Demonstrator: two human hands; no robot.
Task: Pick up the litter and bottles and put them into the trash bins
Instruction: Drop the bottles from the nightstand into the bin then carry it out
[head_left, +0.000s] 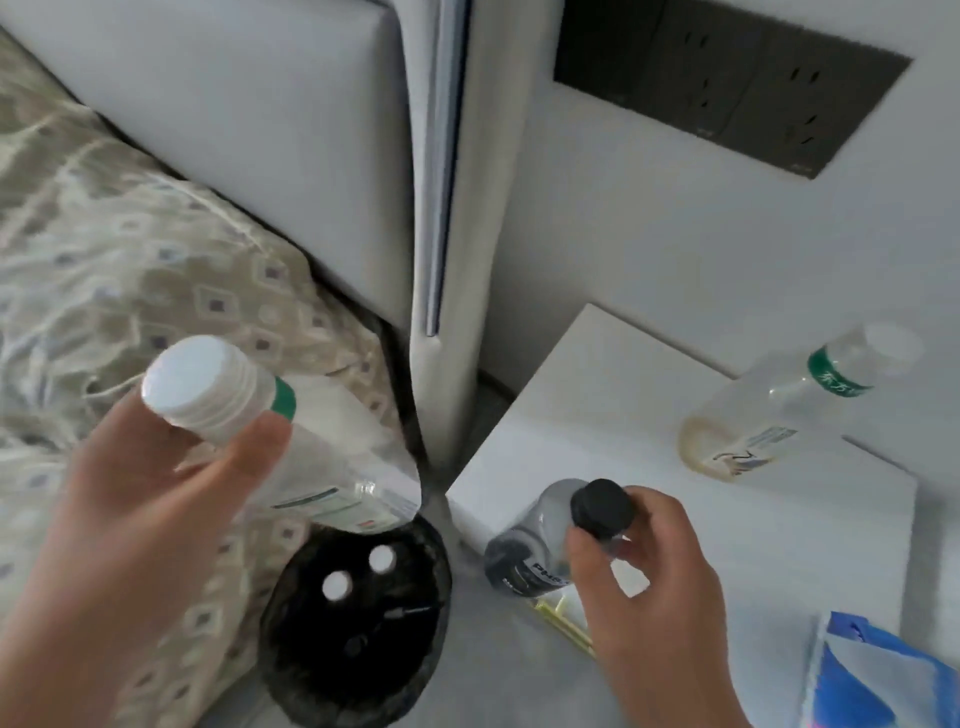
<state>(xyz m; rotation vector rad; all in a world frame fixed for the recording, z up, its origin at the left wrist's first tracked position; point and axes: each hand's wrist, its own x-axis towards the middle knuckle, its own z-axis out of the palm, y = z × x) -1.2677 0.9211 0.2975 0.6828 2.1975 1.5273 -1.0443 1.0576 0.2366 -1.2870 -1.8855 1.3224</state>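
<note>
left hand (130, 499) gripping white-capped bottle (270, 436) above black-lined trash bin (358, 623), right hand (644, 587) pinching black-capped bottle (540, 540) at nightstand (649, 415) edge, label partly hidden, roughly "PM", third bottle (779, 410) lying there, green band's writing too blurry

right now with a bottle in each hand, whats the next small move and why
Probably lower the left hand a little and let go of the white-capped bottle. Its base already hangs just above the open rim of the black-lined trash bin, where two white caps already show. The right hand holds the black-capped bottle off beside the nightstand, so it can follow.
</note>
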